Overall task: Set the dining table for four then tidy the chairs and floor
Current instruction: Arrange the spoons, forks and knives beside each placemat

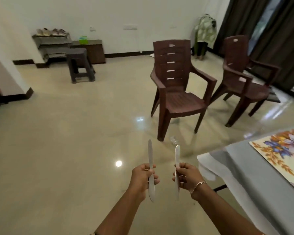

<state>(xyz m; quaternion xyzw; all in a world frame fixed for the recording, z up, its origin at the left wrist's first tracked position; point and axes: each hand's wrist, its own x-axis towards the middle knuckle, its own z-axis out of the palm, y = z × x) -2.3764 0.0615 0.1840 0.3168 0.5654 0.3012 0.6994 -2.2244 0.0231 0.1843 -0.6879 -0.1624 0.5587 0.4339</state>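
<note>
Two table knives are standing upright over the floor, the left knife point(150, 155) gripped in the left hand point(141, 177) and the right knife point(177, 155) in the right hand point(187, 177). Each hand is curling its fingers round the lower half of its knife, with the rounded tips pointing away from the person. Neither knife is touching the dining table point(244, 175), whose grey-clothed corner is jutting in from the right.

The step appears to be carrying cutlery to the place settings. To do it well, the person is likely needing to turn right, keep the tips pointed away from the body, and lay each knife flat just beside a setting rather than on it. The floral placemat point(282, 150) is lying on the cloth and seems the nearest setting.

Two brown plastic armchairs, the nearer chair point(176, 92) and the farther chair point(241, 82), are standing well apart from the table, so the tidying looks not yet done. A small stool point(80, 65) is sitting near the far wall.
</note>
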